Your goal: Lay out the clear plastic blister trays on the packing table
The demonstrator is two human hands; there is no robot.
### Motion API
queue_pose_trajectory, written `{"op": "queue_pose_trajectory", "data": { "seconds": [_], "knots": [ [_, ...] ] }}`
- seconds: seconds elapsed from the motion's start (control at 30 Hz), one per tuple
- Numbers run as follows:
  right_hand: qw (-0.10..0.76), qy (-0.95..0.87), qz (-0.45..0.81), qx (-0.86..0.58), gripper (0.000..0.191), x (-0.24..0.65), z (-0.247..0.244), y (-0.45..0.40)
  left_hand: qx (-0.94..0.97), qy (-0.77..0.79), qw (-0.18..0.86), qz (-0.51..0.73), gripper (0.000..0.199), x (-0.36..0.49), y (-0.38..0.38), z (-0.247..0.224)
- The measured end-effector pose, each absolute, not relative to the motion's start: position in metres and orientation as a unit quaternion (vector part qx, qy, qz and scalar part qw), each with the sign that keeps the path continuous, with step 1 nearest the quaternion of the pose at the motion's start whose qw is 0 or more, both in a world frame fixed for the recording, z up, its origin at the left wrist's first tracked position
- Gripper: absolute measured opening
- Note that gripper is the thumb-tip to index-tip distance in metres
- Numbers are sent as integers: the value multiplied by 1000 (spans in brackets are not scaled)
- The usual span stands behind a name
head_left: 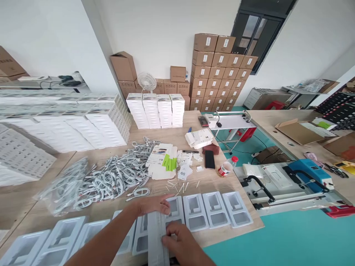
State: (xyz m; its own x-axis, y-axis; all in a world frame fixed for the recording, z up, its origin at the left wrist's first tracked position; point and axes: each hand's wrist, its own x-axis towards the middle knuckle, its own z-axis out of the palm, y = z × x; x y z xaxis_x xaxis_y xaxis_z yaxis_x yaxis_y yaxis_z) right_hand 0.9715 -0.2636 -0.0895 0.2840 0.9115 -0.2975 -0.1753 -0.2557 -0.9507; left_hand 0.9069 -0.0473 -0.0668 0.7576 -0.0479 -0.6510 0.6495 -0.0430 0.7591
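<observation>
Near the front edge of the table, my left hand (154,205) reaches over the far end of a long stack of pale trays (156,240), its fingers bent over the top. My right hand (180,240) pinches the right side of the same stack, closer to me. The stack lies across a row of white plastic trays with recesses; one tray (195,212) is just right of my hands, and another (62,236) lies to the left. Behind my left hand is a heap of coiled white cables (119,177).
White box stacks (155,111) stand at the back and left. Flattened cartons (162,162), a black phone (209,159) and a red-capped bottle (227,166) lie beyond the trays. A blue machine (310,173) is at the right. Plastic-bagged cables (65,188) lie left.
</observation>
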Motion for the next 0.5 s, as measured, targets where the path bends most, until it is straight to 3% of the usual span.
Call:
{"op": "queue_pose_trajectory", "data": {
  "seconds": [0.2, 0.33, 0.43, 0.5],
  "knots": [
    [636, -118, 590, -484, 43, 961, -111, -262, 665, 207, 666, -266, 101, 903, -43, -69],
    [691, -36, 545, -474, 46, 978, -123, -275, 652, 202, 682, -264, 110, 901, -42, -68],
    [677, -28, 437, -592, 45, 1042, -125, -307, 657, 201, 674, -272, 111, 896, -39, -67],
    [619, -44, 262, -739, 48, 1108, -124, -343, 666, 202, 663, -274, 108, 892, -34, -69]
  ]
}}
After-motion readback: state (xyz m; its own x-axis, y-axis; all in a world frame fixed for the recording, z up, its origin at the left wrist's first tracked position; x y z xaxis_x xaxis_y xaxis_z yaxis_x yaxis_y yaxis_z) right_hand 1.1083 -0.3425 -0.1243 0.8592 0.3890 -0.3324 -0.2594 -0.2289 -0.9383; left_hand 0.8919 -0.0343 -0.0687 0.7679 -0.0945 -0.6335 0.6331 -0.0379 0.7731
